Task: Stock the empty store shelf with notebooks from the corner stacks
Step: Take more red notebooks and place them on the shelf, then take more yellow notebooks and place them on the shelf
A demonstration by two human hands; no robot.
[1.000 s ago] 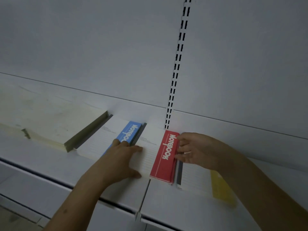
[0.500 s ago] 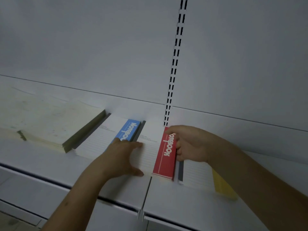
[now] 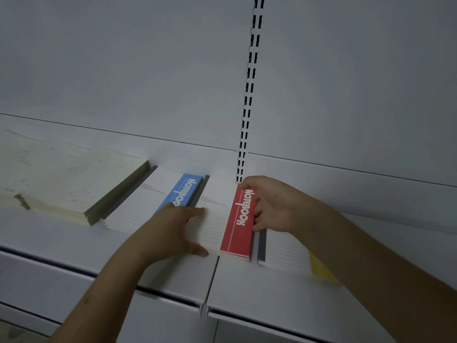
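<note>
A small stack of red-striped notebooks point(image 3: 237, 224) lies flat on the white shelf point(image 3: 272, 290), over the seam between two shelf boards. My left hand point(image 3: 170, 233) grips its left edge, thumb at the front corner and fingers on the cover. My right hand point(image 3: 274, 204) holds its right side, fingers curled along the red strip. A blue-striped notebook stack point(image 3: 158, 199) lies just left of it. A yellow-striped notebook stack point(image 3: 286, 251) lies just right, partly hidden by my right forearm.
A thick cream-coloured pile of paper pads point(image 3: 61, 184) sits at the far left of the shelf. A slotted upright point(image 3: 249, 95) runs up the white back panel behind the red stack. A lower shelf edge point(image 3: 173, 315) shows below.
The red stack has been pushed back toward the panel and squared up. My right hand moved from its right edge to wrap around its back right corner; my left hand stays on its left edge.
</note>
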